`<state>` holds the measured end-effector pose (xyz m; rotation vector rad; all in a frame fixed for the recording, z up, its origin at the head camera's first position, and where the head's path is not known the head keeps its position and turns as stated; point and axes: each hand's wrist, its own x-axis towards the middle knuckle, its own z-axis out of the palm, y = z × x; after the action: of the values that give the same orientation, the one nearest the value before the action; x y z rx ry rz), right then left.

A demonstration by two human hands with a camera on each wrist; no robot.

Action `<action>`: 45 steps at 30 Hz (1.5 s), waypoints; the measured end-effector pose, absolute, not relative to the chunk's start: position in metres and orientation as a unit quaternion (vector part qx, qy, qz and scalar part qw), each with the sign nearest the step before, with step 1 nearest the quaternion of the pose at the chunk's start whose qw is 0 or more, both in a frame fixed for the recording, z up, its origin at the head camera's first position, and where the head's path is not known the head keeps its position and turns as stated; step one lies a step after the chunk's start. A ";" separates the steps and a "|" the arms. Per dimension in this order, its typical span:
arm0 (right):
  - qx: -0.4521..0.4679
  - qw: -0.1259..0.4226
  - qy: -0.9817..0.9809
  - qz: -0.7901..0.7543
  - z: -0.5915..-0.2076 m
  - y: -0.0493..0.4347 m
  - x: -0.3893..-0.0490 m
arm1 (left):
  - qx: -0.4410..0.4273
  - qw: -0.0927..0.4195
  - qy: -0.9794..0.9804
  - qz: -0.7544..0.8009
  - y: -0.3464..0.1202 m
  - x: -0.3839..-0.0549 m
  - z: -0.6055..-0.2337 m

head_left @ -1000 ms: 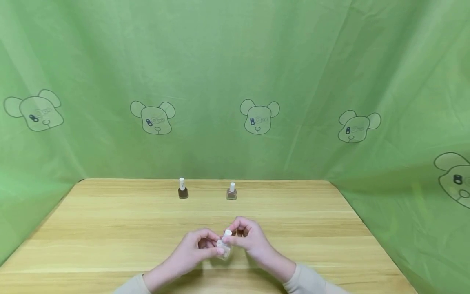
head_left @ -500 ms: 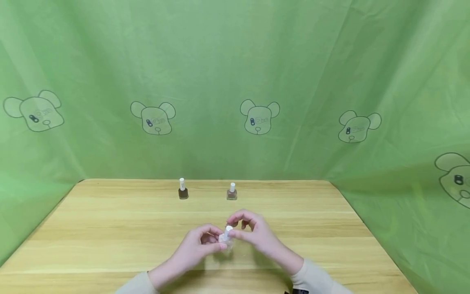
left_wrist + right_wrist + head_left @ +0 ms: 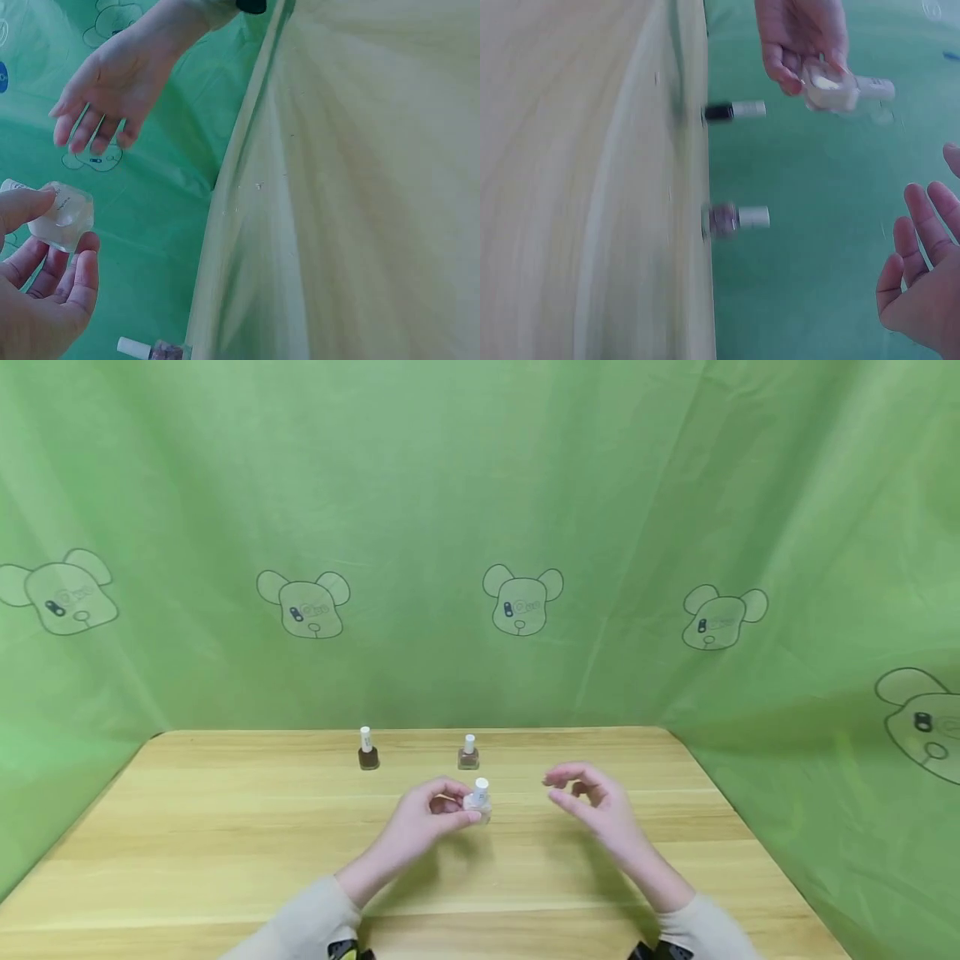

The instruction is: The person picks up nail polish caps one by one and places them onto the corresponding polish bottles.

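Between thumb and fingers my left hand (image 3: 427, 818) pinches a nail polish bottle (image 3: 478, 808) with a pale, milky body and a white cap. It is held upright above the table, and in the left wrist view the thumb lies across the label of the bottle (image 3: 69, 217). To its right, my right hand (image 3: 600, 802) is apart from the bottle, its fingers loosely bent with nothing in them. In the right wrist view the right hand (image 3: 930, 277) shows relaxed, spread fingers.
At the back of the wooden table (image 3: 225, 843) stand a dark nail polish bottle (image 3: 368, 757) and a mauve nail polish bottle (image 3: 468, 759), both white-capped. A green curtain (image 3: 420, 485) with bear-head drawings hangs behind and at the sides.
My right hand has let go of the bottle's cap and moved away to the right. The left hand has carried the bottle forward and slightly right.
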<state>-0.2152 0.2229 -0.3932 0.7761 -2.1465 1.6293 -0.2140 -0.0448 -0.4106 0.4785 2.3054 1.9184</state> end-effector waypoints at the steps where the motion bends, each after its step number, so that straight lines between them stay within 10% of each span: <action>1: 0.266 0.177 -0.752 0.577 -0.392 0.229 -0.215 | 0.156 0.052 0.757 0.633 -0.041 -0.218 -0.411; 26: 0.068 0.198 -0.720 0.662 -0.413 0.357 -0.214 | 0.122 0.029 0.722 0.681 0.065 -0.299 -0.426; 45: 0.030 0.107 -0.565 0.818 -0.429 0.410 -0.221 | 0.105 0.047 0.747 0.655 0.114 -0.338 -0.452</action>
<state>-0.2205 0.4099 -0.4291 0.0869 -1.6618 2.4072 -0.3378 0.1136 -0.4518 0.3201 2.2780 1.9991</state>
